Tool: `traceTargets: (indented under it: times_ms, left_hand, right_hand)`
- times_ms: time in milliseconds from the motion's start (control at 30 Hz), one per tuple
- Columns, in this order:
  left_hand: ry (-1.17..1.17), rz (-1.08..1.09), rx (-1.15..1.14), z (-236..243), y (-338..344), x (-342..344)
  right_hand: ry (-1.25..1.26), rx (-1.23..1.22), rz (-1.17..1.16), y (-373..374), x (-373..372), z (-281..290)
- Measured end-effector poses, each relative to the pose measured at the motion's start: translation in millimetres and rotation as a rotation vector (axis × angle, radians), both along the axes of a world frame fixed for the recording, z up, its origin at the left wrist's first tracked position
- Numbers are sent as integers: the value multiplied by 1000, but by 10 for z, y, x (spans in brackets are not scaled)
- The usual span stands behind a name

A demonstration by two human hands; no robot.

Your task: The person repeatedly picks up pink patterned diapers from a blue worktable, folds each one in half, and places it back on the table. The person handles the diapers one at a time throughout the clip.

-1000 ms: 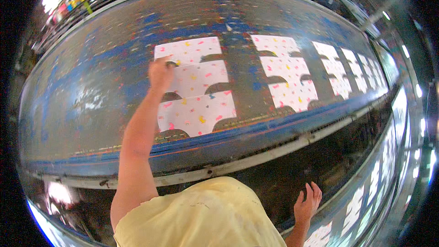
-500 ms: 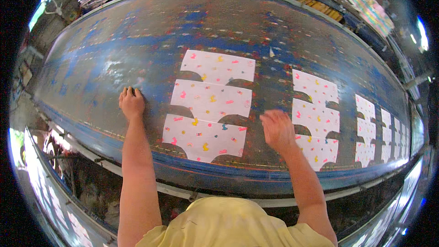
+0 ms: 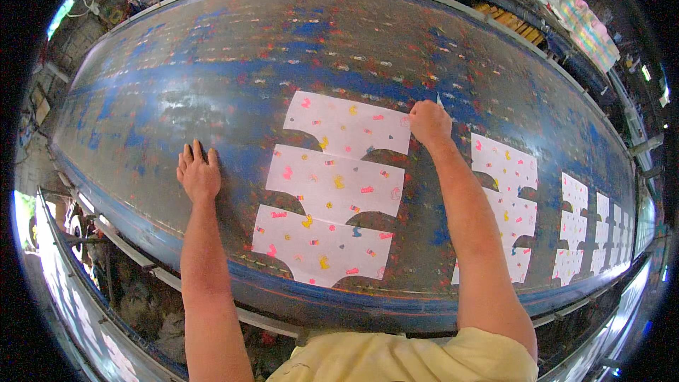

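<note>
- Evidently, in the head view, the work centres on the near column of white printed pieces (image 3: pixel 336 184), three of them, which lies flat on the long, paint-stained counter (image 3: pixel 233 35) between the person's two hands. Their neighbouring edges meet; whether they overlap, I cannot tell.
- The right hand (image 3: pixel 430 122) is at the top piece's upper right corner, its fingers bent inward. Whether they pinch that corner, press on it or merely rest beside it, I cannot tell.
- The left hand (image 3: pixel 199 173) is spread out, palm down on the bare surface to the left of the column, apart from it and holding nothing.
- The step in hand, as I judge it, is a touch or adjustment at that corner. From here, the next move would call for light fingertips and an even pull, since thin material could crease or slip out of line.
- Past the right forearm, a second column (image 3: pixel 503 180) lies partly covered by it, with more columns beyond.
- As for containers, I make out none near the hands; beyond the far edge, yellow objects (image 3: pixel 509 22) sit in a row, too small to identify.
</note>
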State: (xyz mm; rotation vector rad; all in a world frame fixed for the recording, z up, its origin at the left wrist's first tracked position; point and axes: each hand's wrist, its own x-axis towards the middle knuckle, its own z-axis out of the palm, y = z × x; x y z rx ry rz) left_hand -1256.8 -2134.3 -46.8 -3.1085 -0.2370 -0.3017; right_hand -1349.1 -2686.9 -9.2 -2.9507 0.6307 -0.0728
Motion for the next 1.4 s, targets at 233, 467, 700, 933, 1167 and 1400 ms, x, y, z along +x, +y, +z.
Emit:
traceTargets:
  times_ms: [233,467,700,933,1167,1400]
  left_hand:
    - [133,-41,-28,127,-76,242]
    - [78,-61,-99,71,-178,289]
    - [-224,-598,-626,130,-1036,178]
    - [-49,-1145,-458,677,-1386,-117]
    - [622,-746,-885,732,-838,-268]
    - [453,-799,-776,308,-998,-221]
  right_hand:
    - [-63,4,124,-16,-23,38]
    - [-45,24,68,-52,37,-69]
    - [-121,354,417,842,-209,409]
    - [-65,974,852,1662,-1462,975]
    - [-231,901,327,993,-1831,594]
    - [-332,437,202,818,-1452,-11]
